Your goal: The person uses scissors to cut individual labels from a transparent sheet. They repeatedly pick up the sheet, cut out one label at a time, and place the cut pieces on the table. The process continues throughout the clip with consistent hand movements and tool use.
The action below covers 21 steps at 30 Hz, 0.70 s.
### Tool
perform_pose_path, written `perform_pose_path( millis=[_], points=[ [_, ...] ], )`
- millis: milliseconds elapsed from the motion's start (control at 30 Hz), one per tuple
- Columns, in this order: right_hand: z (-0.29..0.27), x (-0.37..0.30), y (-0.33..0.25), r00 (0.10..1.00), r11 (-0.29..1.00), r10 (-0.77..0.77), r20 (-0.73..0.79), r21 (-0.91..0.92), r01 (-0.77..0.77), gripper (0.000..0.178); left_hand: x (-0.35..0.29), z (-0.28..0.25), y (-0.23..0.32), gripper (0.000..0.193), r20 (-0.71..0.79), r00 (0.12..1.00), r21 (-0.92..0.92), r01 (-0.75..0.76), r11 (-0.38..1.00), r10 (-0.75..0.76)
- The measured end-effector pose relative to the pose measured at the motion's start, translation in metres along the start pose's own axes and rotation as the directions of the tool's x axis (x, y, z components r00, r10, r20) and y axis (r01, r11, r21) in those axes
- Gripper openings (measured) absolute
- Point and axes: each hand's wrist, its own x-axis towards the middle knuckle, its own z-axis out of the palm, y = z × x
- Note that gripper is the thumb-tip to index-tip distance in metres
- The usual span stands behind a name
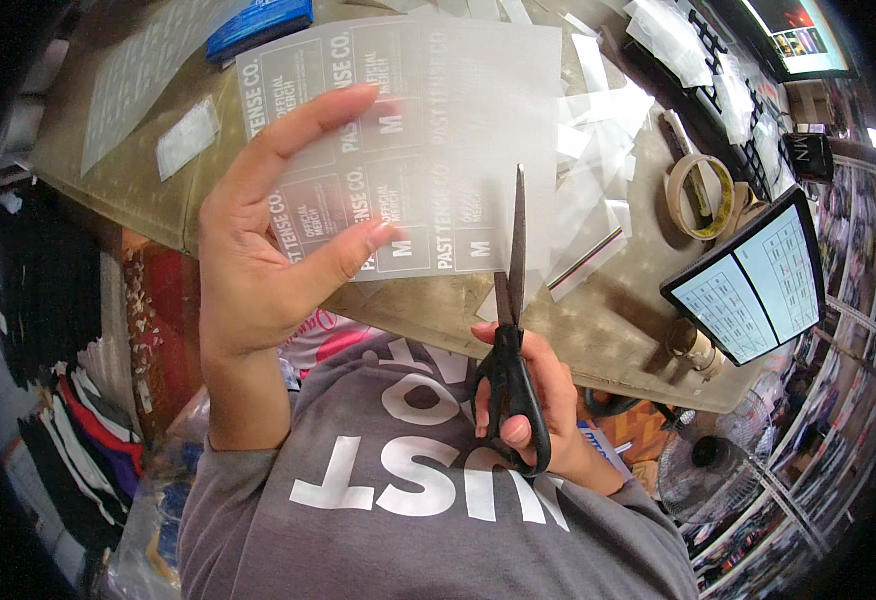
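My left hand holds a translucent sheet up over the table, its thumb and fingers curved round the left part. White printed labels run in rows across the sheet's left and middle, and its right side is plain. In my right hand is a pair of black-handled scissors, with fingers and thumb through the handle loops. The scissors point away from me with their blades apart. They meet the sheet's near edge right of the printed rows, one blade showing over the sheet and the other mostly below that edge.
Paper offcuts litter the table. A tape roll, a tablet and a keyboard stand at the right. A small clear packet and a blue package lie at the left. Below the right edge is a fan.
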Motion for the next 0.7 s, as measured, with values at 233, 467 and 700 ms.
perform_pose_path(
  millis=[233, 467, 700],
  points=[
    [0.0036, 0.0016, -0.0058, 1.0, 1.0, -0.009, -0.022, -0.001, 0.009, 0.077, -0.0039, -0.0018, 0.0018, 0.069, 0.008, 0.999, 0.05, 0.047, 0.998, -0.048],
    [0.0047, -0.0007, -0.0001, 0.998, 0.998, -0.05, -0.045, -0.03, 0.048, 0.078, -0.0025, -0.0044, -0.0005, 0.069, 0.023, 1.0, 0.079, 0.017, 0.997, -0.019],
    [0.006, -0.0023, 0.0019, 0.993, 0.986, -0.103, -0.05, -0.134, 0.096, 0.072, -0.002, -0.0026, 0.0026, 0.068, 0.004, 0.998, 0.011, 0.056, 0.998, -0.056]
  ],
)
